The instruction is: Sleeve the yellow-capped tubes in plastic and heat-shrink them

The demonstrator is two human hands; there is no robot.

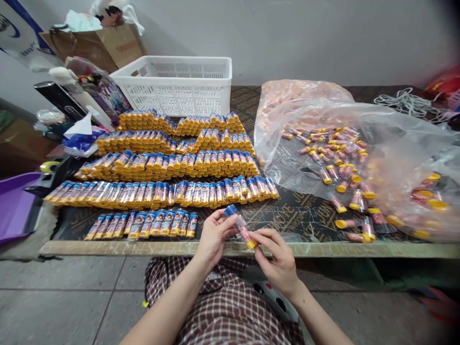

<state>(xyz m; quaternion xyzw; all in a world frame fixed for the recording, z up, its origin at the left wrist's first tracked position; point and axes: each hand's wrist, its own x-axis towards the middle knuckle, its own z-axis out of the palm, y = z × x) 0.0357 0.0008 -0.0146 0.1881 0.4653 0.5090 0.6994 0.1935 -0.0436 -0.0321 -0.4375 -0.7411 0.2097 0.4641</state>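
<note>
Between my two hands is a clear plastic tube with a blue cap, a yellow end and pink pieces inside, tilted over the table's front edge. My left hand has its fingers closed around the blue-capped upper part. Near the yellow lower end, my right hand pinches the tube with thumb and fingers. To the left of my hands lies a short row of labelled tubes with blue tops and yellow bases. Behind it, more labelled tubes lie in long stacked rows.
A white plastic basket stands at the back. On the right, a large clear plastic bag spills loose tubes with yellow ends. Bottles, a paper bag and a purple dustpan are at left; white cord lies back right.
</note>
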